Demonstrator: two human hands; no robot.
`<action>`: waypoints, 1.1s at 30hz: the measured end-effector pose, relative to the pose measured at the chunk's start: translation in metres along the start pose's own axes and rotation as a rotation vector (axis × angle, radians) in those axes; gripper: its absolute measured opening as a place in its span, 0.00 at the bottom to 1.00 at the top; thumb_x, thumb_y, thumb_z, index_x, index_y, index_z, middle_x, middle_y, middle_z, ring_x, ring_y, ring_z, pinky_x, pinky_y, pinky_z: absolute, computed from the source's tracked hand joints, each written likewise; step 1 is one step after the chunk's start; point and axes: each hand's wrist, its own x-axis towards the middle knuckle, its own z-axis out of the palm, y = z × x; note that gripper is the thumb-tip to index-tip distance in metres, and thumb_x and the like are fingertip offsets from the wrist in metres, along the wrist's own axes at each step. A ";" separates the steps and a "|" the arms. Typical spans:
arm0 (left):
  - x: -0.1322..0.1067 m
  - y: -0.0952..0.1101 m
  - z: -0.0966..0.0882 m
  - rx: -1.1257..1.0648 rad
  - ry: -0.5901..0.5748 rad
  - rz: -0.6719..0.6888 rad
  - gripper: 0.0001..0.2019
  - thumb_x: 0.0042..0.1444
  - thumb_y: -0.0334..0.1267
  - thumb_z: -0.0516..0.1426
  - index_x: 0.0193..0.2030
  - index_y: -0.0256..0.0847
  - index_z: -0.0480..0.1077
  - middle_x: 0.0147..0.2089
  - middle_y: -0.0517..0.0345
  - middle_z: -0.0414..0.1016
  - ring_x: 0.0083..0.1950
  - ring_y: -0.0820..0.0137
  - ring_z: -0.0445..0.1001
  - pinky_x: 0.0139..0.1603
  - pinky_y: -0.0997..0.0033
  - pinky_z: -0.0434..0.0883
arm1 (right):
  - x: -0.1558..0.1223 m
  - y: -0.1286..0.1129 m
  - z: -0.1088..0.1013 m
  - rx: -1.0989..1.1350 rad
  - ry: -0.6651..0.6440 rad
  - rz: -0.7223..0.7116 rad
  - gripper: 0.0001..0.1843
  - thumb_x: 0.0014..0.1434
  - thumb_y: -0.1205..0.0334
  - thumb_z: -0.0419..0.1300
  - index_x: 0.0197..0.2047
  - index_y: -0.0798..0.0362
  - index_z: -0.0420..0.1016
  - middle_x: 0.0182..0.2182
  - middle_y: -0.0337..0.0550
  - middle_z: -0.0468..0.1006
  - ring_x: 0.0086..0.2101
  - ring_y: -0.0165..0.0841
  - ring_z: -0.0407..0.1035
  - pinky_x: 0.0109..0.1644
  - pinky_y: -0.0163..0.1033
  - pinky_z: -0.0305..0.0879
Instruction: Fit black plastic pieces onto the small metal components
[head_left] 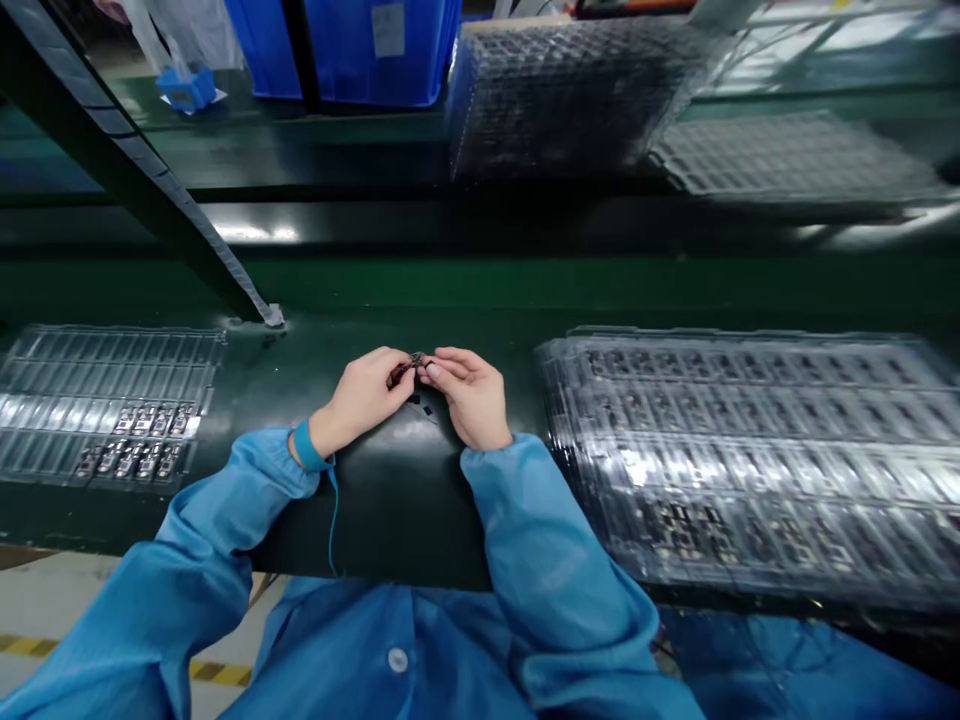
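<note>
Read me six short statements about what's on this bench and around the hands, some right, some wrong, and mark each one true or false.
1. The left hand and right hand hold a small part between them. True.
2. The right wrist wears a band. False: the blue wristband is on the left wrist.
3. Small black pieces lie on the green bench near the hands. True.
4. Every slot at the left is filled. False: the left tray has parts in only some slots.
5. The blue bin across the bench bears a pale label. True.
6. Both arms are bare. False: blue sleeves cover them.
</note>
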 end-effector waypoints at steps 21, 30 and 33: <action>-0.010 0.005 0.003 0.288 0.014 0.163 0.10 0.65 0.36 0.51 0.39 0.38 0.73 0.34 0.52 0.75 0.36 0.68 0.73 0.39 0.69 0.69 | -0.001 0.006 -0.003 -0.140 0.033 -0.139 0.20 0.44 0.56 0.76 0.38 0.50 0.77 0.32 0.38 0.80 0.33 0.30 0.76 0.43 0.38 0.75; -0.012 0.007 0.004 0.297 0.036 0.169 0.10 0.65 0.36 0.52 0.38 0.37 0.73 0.33 0.53 0.75 0.35 0.68 0.74 0.38 0.70 0.69 | 0.000 0.007 -0.004 -0.164 0.052 -0.157 0.18 0.45 0.57 0.76 0.38 0.51 0.77 0.33 0.38 0.80 0.33 0.29 0.75 0.44 0.38 0.74; -0.010 0.008 0.003 0.261 0.022 0.152 0.09 0.64 0.36 0.52 0.38 0.38 0.73 0.33 0.53 0.74 0.35 0.69 0.74 0.37 0.70 0.70 | 0.000 0.007 -0.003 -0.166 0.053 -0.154 0.18 0.45 0.57 0.76 0.37 0.50 0.77 0.33 0.38 0.80 0.35 0.30 0.76 0.46 0.39 0.74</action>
